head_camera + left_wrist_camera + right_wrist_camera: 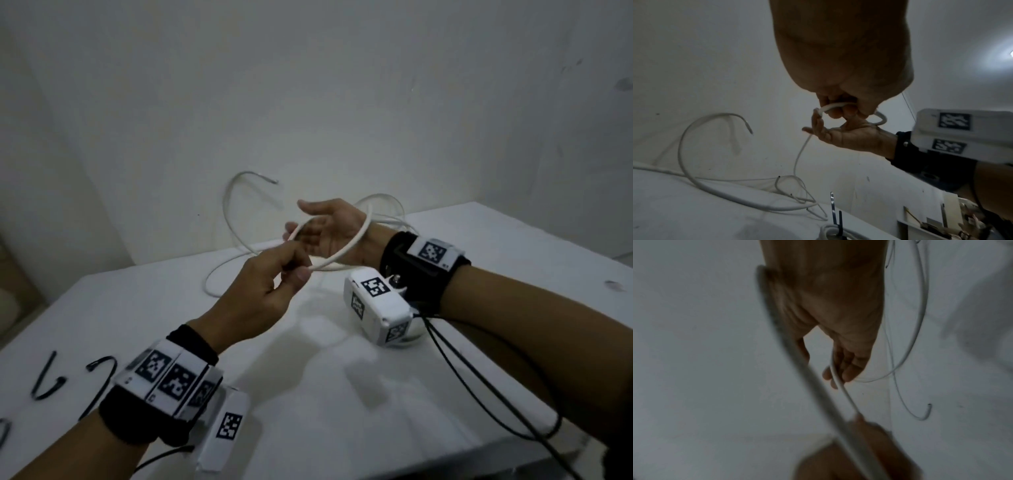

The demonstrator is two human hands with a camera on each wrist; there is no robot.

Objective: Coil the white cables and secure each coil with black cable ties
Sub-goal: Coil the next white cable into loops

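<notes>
Forming the first loop of one white cable (346, 247), held above the counter (342, 370). Left hand (263, 291): fingers curled, pinching the cable at the near side of the loop. Right hand (325, 233): palm up, fingers straight, released, with the cable arching over its wrist and across its fingers (846, 368). Remaining length: trailing beyond the right hand onto the counter, among other loose white cables (719, 191). Cable ties (48, 380): black, on the counter, below and left of the left wrist, untouched. Handling note: likely best to keep the pinch fixed, feed each turn to matching size, and let the stiff cable roll rather than twist.
</notes>
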